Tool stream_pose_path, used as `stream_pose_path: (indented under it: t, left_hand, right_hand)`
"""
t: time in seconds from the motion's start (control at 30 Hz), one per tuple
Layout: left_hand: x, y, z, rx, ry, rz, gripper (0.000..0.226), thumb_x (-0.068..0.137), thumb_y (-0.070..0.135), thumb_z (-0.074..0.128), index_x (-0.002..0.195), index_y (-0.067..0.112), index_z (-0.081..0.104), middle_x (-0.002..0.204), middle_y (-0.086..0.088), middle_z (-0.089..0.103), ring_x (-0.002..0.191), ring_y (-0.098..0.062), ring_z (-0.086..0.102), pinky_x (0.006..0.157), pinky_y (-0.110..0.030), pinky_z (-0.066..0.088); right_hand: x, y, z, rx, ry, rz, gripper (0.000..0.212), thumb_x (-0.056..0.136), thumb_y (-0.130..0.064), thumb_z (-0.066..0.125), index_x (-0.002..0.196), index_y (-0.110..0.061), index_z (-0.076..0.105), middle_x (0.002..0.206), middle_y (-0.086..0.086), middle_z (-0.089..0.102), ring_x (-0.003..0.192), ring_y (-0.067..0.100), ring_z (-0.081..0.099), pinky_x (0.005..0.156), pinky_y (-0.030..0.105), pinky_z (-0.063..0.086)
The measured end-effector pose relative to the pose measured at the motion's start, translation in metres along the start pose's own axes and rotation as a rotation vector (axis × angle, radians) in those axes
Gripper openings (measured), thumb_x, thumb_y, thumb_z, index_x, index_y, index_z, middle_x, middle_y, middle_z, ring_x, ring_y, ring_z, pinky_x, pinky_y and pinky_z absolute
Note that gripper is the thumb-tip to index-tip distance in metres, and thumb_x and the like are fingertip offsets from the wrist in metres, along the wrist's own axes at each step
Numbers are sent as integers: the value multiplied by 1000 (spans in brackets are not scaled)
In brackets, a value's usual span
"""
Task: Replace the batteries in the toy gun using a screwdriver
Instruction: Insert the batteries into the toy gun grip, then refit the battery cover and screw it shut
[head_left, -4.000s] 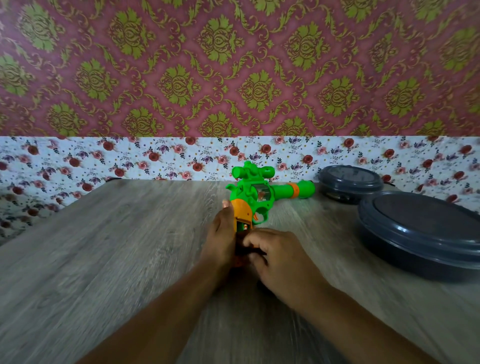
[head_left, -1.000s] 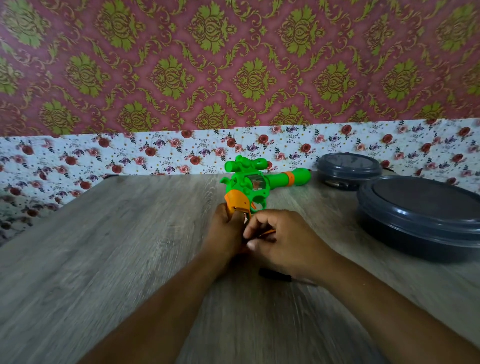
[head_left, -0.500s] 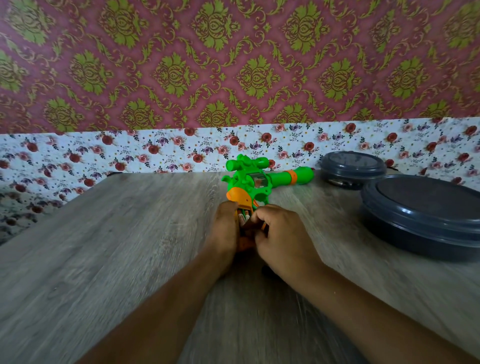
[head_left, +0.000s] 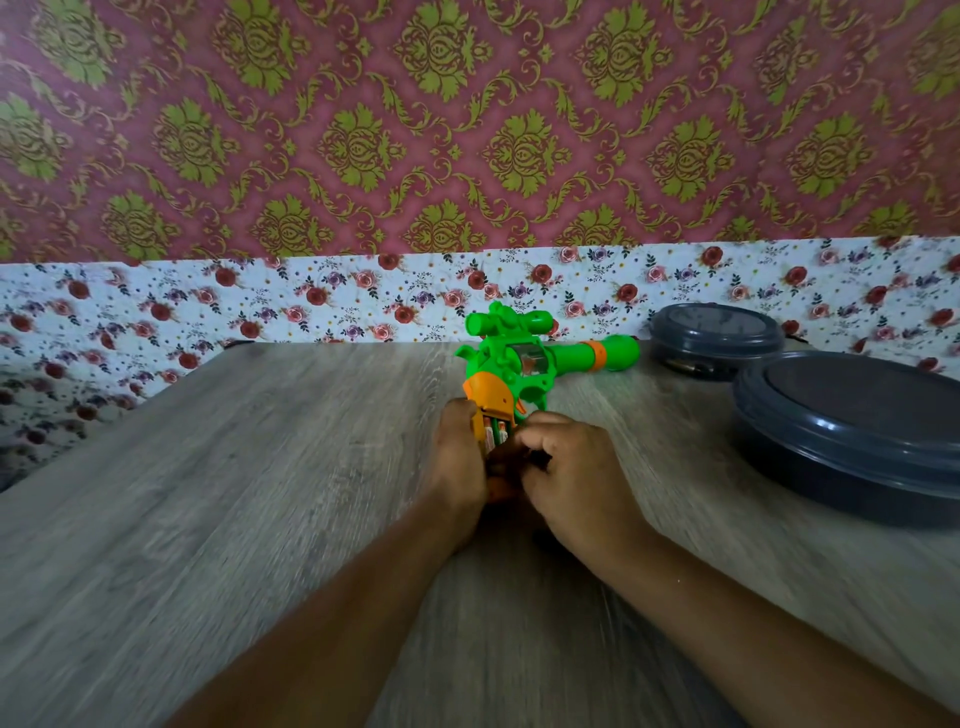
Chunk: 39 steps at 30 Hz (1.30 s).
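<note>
A green toy gun (head_left: 519, 358) with an orange grip lies on the wooden table (head_left: 208, 493), its barrel pointing right. My left hand (head_left: 457, 457) grips the orange grip from the left. The grip's side is open and batteries (head_left: 493, 431) show inside it. My right hand (head_left: 566, 467) has its fingers curled against the lower part of the grip, just below the batteries; what the fingertips pinch is hidden. A dark shape (head_left: 545, 540), possibly the screwdriver, lies under my right wrist.
Two dark grey round lidded containers stand at the right: a small one (head_left: 717, 338) by the wall and a large one (head_left: 852, 431) nearer me. A floral-papered wall (head_left: 311, 301) closes the table's far edge.
My right hand, lifted off the grip with a thin orange piece a second ago, has come back against the grip. The left hand has kept its hold.
</note>
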<state>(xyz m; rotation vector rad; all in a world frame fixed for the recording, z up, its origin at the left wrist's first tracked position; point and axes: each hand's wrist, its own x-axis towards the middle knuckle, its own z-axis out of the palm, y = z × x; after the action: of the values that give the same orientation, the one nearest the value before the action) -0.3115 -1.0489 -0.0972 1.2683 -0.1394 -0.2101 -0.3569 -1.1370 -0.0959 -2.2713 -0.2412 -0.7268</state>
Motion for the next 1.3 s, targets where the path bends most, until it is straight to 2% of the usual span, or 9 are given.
stream_pose_path:
  t: [0.2,0.33,0.4,0.47,0.57,0.73,0.9,1.17,1.3]
  left_hand:
    - [5,0,-5,-25,9,-20,48,93,36,21,74,14,60,65,-6,62,55,-16,58,50,-19,44]
    - [7,-2,-5,-91,52,-39,48,96,40,26,96,8,62,79,-13,61,69,-24,58,63,-29,47]
    - [9,-2,-6,-96,73,-41,50,97,40,27,105,3,60,77,-13,61,68,-24,58,63,-31,49]
    - [10,-2,-7,-93,70,-46,52,97,40,26,109,2,59,76,-12,62,67,-23,59,57,-29,52]
    - [8,-2,-8,-101,51,-50,55,98,42,25,113,1,57,74,-11,61,66,-23,59,51,-26,53]
    - [7,0,-9,-118,57,-73,58,98,43,25,127,0,52,77,-11,62,67,-22,61,54,-26,54]
    - [4,5,-7,-165,42,-101,59,99,41,23,128,-3,49,79,-13,58,68,-22,57,50,-24,53]
    - [4,1,-8,-104,36,-65,58,99,42,23,128,1,50,81,-12,63,69,-21,61,52,-25,55]
    - [3,2,-8,-55,1,-39,55,98,43,25,127,4,52,85,-11,64,72,-20,61,58,-28,52]
  right_hand:
    - [0,9,-7,-153,-170,-103,32,76,-4,44,88,-10,73,97,4,55,84,18,53,69,23,36]
    - [11,22,-29,-82,-35,-2,43,76,14,47,96,-14,72,93,1,58,85,14,54,66,20,39]
    - [13,30,-42,-158,-39,3,58,71,20,43,109,-17,68,113,1,62,100,13,54,77,19,42]
    - [12,34,-49,-321,-216,10,67,71,16,44,124,-22,57,134,-3,53,122,14,45,97,23,37]
    - [9,37,-51,-575,-502,80,65,81,0,48,137,-31,41,140,0,45,128,18,40,100,27,34]
    - [18,43,-62,-649,-567,115,42,78,-9,56,117,-25,59,127,-1,55,117,20,50,93,34,44]
    - [17,43,-76,-536,-684,257,44,81,-20,66,123,-25,54,130,1,54,118,19,49,99,38,42]
    - [14,40,-76,-483,-632,231,47,78,-21,70,121,-24,52,121,1,56,107,17,52,90,31,44]
    - [14,19,-72,-136,-400,159,46,76,-19,72,115,-32,54,111,-12,54,94,8,54,81,28,44]
